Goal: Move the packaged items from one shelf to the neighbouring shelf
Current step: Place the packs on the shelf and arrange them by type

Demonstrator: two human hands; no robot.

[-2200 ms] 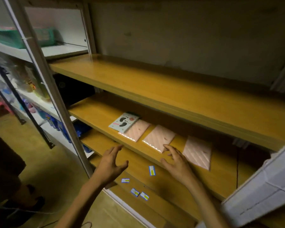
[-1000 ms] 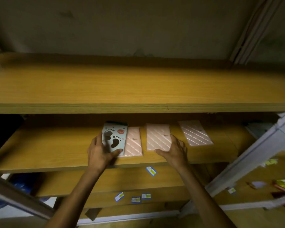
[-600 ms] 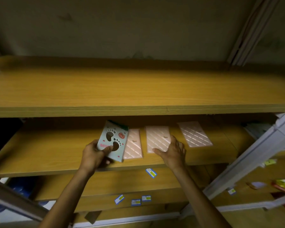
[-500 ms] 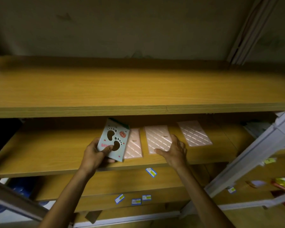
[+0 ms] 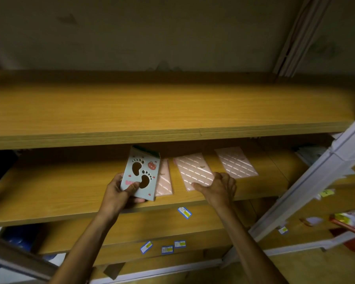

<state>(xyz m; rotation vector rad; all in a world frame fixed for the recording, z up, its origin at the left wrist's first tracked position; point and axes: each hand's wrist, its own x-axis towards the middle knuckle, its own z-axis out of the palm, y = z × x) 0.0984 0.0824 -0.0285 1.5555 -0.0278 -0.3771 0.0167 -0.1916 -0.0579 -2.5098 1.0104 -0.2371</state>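
Dim wooden shelf (image 5: 49, 191), frame centre: our left hand (image 5: 119, 191) pinches the light, stiff footprint packet (image 5: 140, 175) by its lower edge; our right hand (image 5: 217, 187) lies open on a slick pink packet (image 5: 193, 171).

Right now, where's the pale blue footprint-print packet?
Head view, left of centre: the pale blue footprint-print packet is gripped in the left hand, tilted above the middle wooden shelf, overlapping the leftmost pink striped packet.

No text can be read. The footprint package (image 5: 139, 174) carries pink lettering (too blurred to read), and the blue price labels (image 5: 184, 212) on the shelf edges stay illegible.
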